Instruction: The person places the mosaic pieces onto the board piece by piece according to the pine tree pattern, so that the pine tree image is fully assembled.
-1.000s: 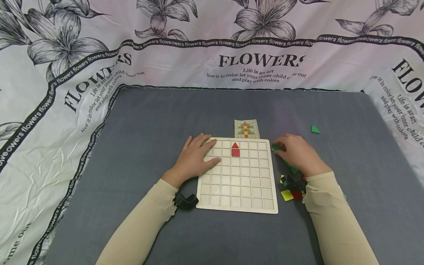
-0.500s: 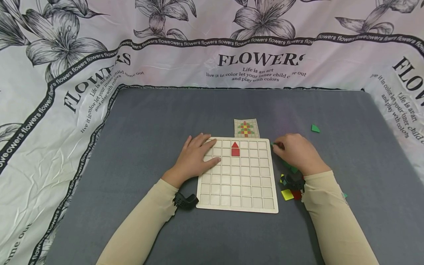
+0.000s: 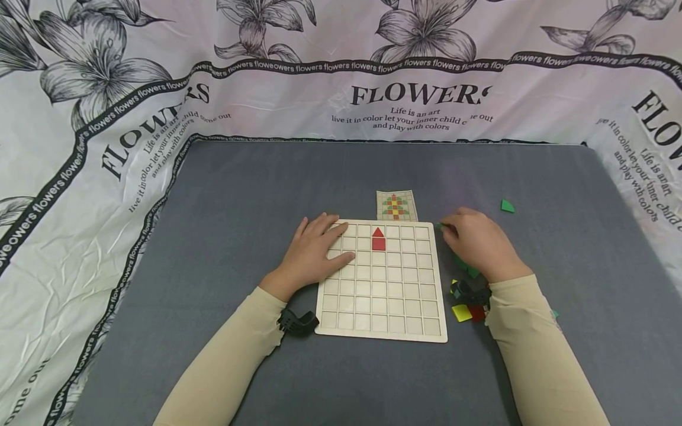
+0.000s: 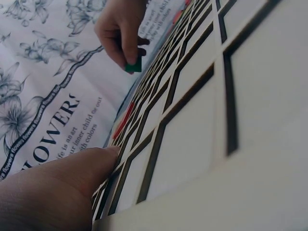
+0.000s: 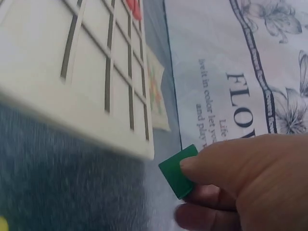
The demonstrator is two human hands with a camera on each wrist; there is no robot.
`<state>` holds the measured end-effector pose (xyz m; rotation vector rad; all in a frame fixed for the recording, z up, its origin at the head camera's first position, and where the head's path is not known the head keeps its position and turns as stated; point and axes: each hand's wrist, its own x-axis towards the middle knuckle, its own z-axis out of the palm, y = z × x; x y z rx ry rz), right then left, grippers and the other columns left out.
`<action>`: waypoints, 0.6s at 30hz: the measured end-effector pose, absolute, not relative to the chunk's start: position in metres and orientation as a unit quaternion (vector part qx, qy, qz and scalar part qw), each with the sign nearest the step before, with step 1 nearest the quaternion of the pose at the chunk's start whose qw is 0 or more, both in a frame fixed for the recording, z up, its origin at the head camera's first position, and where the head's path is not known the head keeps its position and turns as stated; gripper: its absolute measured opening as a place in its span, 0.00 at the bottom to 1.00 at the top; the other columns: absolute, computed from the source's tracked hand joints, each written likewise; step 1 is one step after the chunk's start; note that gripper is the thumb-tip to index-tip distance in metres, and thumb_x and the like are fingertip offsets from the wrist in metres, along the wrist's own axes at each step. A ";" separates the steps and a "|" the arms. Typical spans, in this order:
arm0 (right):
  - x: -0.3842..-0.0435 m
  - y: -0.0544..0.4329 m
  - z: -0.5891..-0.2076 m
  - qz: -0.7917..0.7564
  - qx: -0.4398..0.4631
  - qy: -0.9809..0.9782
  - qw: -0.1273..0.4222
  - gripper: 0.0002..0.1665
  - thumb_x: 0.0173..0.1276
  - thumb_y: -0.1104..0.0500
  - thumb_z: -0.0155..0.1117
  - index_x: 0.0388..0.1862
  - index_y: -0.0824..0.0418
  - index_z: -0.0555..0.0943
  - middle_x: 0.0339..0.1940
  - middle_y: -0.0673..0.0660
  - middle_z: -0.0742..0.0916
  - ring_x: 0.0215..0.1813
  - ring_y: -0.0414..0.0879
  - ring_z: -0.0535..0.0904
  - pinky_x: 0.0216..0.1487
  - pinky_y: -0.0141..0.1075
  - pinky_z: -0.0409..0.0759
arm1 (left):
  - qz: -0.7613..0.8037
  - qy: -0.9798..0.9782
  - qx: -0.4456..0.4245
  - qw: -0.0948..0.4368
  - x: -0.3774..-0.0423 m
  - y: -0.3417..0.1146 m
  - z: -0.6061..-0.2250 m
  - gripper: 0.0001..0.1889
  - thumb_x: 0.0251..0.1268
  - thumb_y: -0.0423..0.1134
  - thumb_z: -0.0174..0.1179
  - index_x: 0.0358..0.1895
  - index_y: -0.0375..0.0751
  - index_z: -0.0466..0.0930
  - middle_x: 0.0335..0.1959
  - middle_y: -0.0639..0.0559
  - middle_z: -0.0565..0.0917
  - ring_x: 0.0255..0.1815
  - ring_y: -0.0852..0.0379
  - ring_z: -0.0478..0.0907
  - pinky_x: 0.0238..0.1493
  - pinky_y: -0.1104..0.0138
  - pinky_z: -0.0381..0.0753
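A pale grid board (image 3: 379, 290) lies on the table, with a red triangle tile (image 3: 378, 232) above a red square tile (image 3: 379, 244) in one column near its far edge. My left hand (image 3: 311, 257) rests on the board's far left part, fingers spread. Just off the board's far right corner, my right hand (image 3: 476, 242) pinches a green tile (image 5: 177, 169) between thumb and fingers. The tile is held up apart from the board in the right wrist view. Behind the board lies a pattern card (image 3: 395, 206), its near edge partly hidden.
Under and beside my right wrist lie several loose tiles, among them a yellow tile (image 3: 462, 313) and a red tile (image 3: 477, 313). A lone green piece (image 3: 507, 206) lies farther back on the right. Flower-printed cloth (image 3: 415, 106) borders the grey table (image 3: 266, 177).
My right hand has shifted slightly away from me with the green tile, which has turned in its fingertips. My left hand and the board have stayed in place.
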<state>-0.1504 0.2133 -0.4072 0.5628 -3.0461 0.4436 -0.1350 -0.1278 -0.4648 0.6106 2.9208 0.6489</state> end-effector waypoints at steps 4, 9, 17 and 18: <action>-0.147 0.206 -0.404 0.164 0.193 -0.967 0.012 0.12 0.76 0.66 0.64 0.51 0.69 0.89 0.38 0.63 0.85 0.34 0.52 0.80 0.35 0.50 0.82 | 0.213 0.955 0.200 0.045 -0.135 -0.128 -0.465 0.38 0.75 0.64 0.58 0.81 0.51 0.67 0.82 0.48 0.64 0.87 0.46 0.50 0.86 0.44 0.39; -0.145 0.194 -0.402 0.201 0.197 -0.960 -0.005 0.12 0.74 0.67 0.67 0.53 0.69 0.88 0.37 0.61 0.88 0.34 0.51 0.81 0.36 0.50 0.81 | 0.214 0.955 0.198 0.048 -0.135 -0.127 -0.463 0.38 0.74 0.64 0.59 0.81 0.52 0.67 0.83 0.48 0.64 0.87 0.46 0.50 0.86 0.44 0.38; -0.140 0.177 -0.402 0.217 0.199 -0.956 -0.013 0.09 0.72 0.65 0.69 0.49 0.63 0.89 0.36 0.57 0.90 0.34 0.49 0.83 0.31 0.44 0.81 | 0.213 0.956 0.197 0.049 -0.135 -0.127 -0.463 0.39 0.74 0.65 0.59 0.81 0.52 0.67 0.82 0.48 0.64 0.87 0.46 0.50 0.86 0.45 0.38; -0.140 0.175 -0.402 0.222 0.198 -0.955 -0.019 0.09 0.72 0.65 0.69 0.49 0.63 0.89 0.36 0.57 0.90 0.34 0.49 0.83 0.31 0.43 0.80 | 0.213 0.956 0.197 0.049 -0.135 -0.127 -0.463 0.39 0.74 0.65 0.59 0.81 0.52 0.67 0.83 0.48 0.64 0.87 0.46 0.50 0.86 0.45 0.38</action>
